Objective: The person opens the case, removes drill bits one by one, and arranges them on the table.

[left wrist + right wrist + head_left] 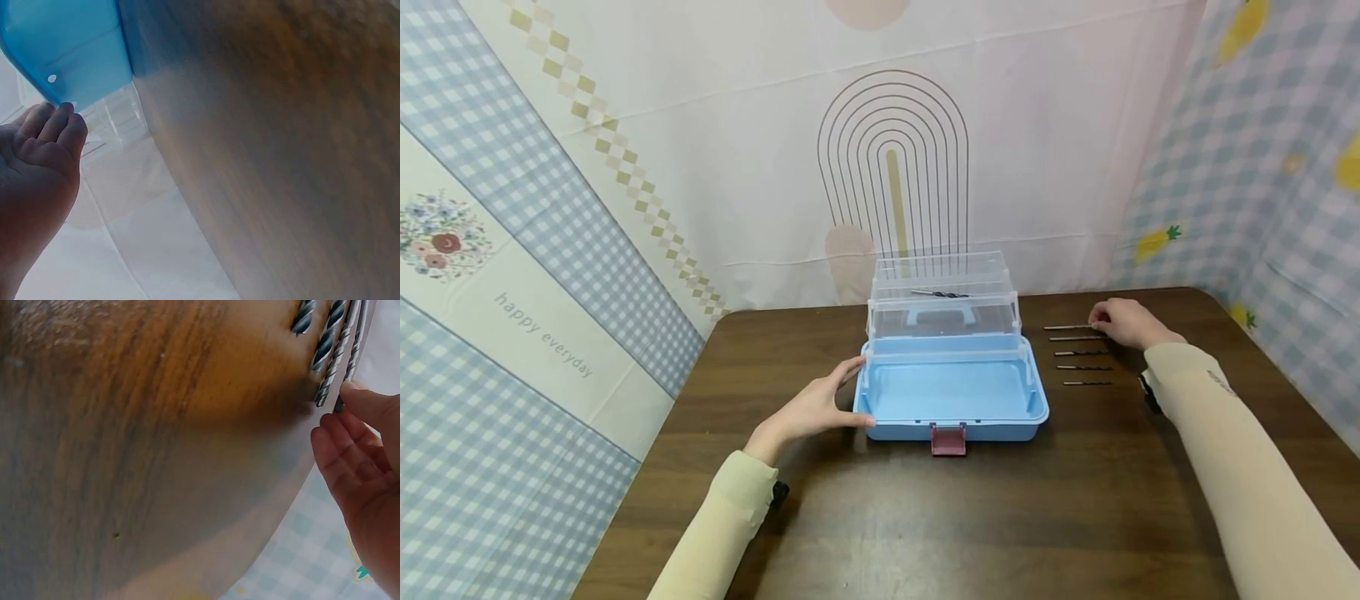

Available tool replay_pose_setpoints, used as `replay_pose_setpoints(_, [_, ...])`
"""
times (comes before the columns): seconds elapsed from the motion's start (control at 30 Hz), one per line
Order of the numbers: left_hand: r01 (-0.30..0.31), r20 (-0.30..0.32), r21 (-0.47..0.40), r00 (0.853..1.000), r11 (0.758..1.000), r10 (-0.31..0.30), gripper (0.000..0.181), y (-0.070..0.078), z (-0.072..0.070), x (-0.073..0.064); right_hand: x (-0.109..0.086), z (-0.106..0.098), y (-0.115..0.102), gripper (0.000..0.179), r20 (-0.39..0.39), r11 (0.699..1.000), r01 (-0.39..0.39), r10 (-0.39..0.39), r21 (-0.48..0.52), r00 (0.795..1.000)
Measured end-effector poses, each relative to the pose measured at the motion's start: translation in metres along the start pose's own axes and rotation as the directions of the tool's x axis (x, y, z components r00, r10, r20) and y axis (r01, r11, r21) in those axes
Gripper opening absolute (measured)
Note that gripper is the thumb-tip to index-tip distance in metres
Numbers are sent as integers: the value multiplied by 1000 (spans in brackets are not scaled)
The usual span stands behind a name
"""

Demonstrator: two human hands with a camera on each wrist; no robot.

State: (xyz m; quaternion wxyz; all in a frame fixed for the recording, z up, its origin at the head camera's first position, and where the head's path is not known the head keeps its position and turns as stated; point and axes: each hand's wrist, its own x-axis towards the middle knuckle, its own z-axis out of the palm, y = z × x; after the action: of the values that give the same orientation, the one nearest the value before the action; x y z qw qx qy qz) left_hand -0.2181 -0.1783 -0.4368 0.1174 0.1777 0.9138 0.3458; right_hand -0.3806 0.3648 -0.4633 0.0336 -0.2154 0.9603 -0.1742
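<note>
A light blue toolbox (951, 393) stands with its lid up and its clear trays (943, 317) raised at the back. My left hand (816, 404) spans its left front corner, thumb along the front rim and fingers at the left side. In the left wrist view those fingertips (65, 119) meet the blue wall. My right hand (1123, 321) pinches the end of the farthest drill bit (1066, 327), at the back right of the table. Several more drill bits (1081, 353) lie beside it in a row. Another dark drill bit (940, 293) lies in an upper clear tray.
A pink latch (948, 440) hangs down at the toolbox front. The brown wooden table (887, 533) reaches back to a patterned cloth (760, 150) hanging behind it. Checked cloth (1292, 183) hangs close along the right side.
</note>
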Motion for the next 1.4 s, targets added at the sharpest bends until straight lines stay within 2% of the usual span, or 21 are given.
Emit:
replay_pose_setpoints(0.7, [2, -3, -11, 1000, 1000, -2, 106, -3, 3, -1, 0, 11, 4, 10, -3, 999, -41, 41, -15, 999])
replay_pose_setpoints(1.0, [-1, -1, -25, 1000, 1000, 1, 105, -3, 2, 1, 1, 10, 6, 10, -5, 999, -37, 37, -24, 999])
replay_pose_setpoints(1.4, [-1, -5, -17, 1000, 1000, 1, 105, -3, 1, 0, 0, 3, 3, 15, 8, 999, -49, 48, 14, 999])
